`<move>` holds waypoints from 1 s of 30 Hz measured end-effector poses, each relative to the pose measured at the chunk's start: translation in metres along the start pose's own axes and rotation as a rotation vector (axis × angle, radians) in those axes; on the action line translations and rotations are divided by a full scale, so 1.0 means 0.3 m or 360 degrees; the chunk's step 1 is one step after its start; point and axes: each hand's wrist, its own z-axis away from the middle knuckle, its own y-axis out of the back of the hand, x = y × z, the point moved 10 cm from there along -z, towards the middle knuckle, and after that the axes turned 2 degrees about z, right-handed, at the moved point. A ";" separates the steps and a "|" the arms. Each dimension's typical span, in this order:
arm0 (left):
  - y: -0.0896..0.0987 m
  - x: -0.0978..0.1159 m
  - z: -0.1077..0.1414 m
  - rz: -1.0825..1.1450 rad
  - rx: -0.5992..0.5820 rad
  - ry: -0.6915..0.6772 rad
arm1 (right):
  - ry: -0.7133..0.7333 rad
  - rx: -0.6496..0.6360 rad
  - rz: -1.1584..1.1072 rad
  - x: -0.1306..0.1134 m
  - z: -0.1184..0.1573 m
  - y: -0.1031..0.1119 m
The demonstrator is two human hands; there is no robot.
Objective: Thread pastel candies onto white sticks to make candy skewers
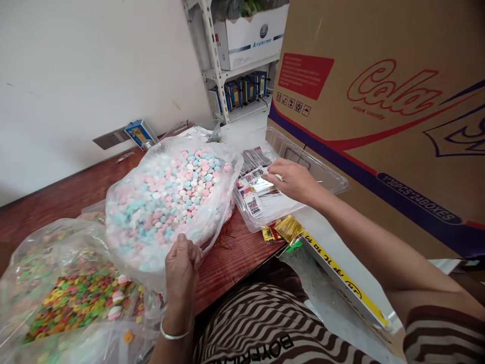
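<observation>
A large clear plastic bag point(223, 222) full of pink, blue and white round candies point(197, 172) sits open on the reddish-brown table. At its near edge is my left hand point(184, 260), fingers curled closed; whether they grip the bag's film or something small is hidden. My right hand point(293, 181) reaches over a clear plastic tray point(326, 174), its fingers pinched together above printed labels point(252, 199) and shiny strips. What sits in that pinch, if anything, cannot be made out. Dark silvery packets point(254, 159) lie at the tray's far left.
Left stands a clear bag point(22, 278) of colourful ring candies point(79, 303), with a pink-and-white candy string point(115, 298) on it. Gold twist ties point(290, 228) lie by the yellow-edged box point(341, 275). A big cardboard carton point(341, 30) walls the right; shelving point(215, 60) stands behind.
</observation>
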 end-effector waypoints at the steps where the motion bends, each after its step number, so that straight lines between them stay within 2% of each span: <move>1: -0.009 -0.010 -0.003 -0.0034 -0.0042 -0.0007 | 0.0017 -0.0144 0.0083 0.017 -0.043 -0.062; 4: -0.039 -0.028 -0.009 -0.0110 -0.0197 -0.0055 | 0.0157 -0.0710 0.0151 0.016 -0.126 -0.306; 6: -0.041 -0.050 -0.012 -0.0129 -0.0237 -0.0017 | 0.0183 -0.0855 0.0168 0.010 -0.165 -0.417; 9: -0.022 -0.093 -0.017 -0.0081 -0.0212 0.0106 | 0.0173 -0.0904 0.0234 0.012 -0.205 -0.511; 12: -0.001 -0.124 -0.021 -0.0020 -0.0179 0.0185 | 0.0156 -0.0914 0.0319 0.036 -0.221 -0.541; 16: 0.006 -0.160 -0.023 0.0071 -0.0135 0.0290 | 0.0082 -0.0920 0.0422 0.089 -0.222 -0.534; 24: -0.051 -0.164 -0.019 0.0294 -0.0206 0.0315 | 0.0138 -0.0936 0.0459 0.084 -0.206 -0.564; 30: -0.077 -0.223 0.016 0.0689 -0.0252 0.0797 | 0.0158 -0.0884 0.0349 0.118 -0.244 -0.547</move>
